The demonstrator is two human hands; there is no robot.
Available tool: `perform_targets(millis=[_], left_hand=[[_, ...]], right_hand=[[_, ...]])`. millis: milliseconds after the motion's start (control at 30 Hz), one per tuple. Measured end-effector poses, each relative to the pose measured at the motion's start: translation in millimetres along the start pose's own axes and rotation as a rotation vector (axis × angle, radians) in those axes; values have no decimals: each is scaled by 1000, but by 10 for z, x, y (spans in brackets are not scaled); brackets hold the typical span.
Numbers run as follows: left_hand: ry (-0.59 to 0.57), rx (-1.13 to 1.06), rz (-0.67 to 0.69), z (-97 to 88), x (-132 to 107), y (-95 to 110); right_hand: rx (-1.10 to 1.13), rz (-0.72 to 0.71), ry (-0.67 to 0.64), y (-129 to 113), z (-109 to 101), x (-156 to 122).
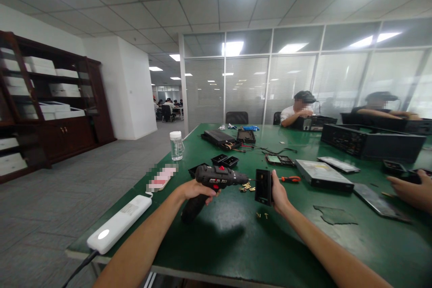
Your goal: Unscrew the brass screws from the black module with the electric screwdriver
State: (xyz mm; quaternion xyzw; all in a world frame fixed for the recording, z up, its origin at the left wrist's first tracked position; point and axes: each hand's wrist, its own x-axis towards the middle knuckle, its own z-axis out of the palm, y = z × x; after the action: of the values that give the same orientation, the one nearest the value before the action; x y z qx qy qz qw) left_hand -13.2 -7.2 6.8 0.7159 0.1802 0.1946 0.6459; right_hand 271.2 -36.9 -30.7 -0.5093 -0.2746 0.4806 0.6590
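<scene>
My left hand is wrapped round the grip of a black cordless drill with red details. The drill points right, its bit toward a small black rectangular box; whether the tip touches cannot be made out. That box is held upright by its right side in my right hand. Beneath and behind the drill's tip lies a small pile of brass-coloured metal pieces. Two screws rest on the green table just below the box. Similar black boxes sit behind the drill.
An orange-handled screwdriver and a silver disc drive lie to the right. At left are a white power strip, a phone and a clear bottle. A co-worker's hand reaches in at far right, near a computer case.
</scene>
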Motion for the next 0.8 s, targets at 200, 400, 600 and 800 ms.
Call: perform_targets(millis=[200, 400, 600, 800], left_hand=[[3, 3, 2, -5, 4, -10], [21, 10, -7, -7, 2, -15], [9, 3, -6, 1, 4, -1], [-8, -5, 1, -4, 8, -4]], right_hand=[[-10, -13, 3, 23, -17, 31], [19, 12, -24, 32, -15, 37], [20, -6, -13, 27, -12, 29], [7, 6, -23, 33, -21, 41]])
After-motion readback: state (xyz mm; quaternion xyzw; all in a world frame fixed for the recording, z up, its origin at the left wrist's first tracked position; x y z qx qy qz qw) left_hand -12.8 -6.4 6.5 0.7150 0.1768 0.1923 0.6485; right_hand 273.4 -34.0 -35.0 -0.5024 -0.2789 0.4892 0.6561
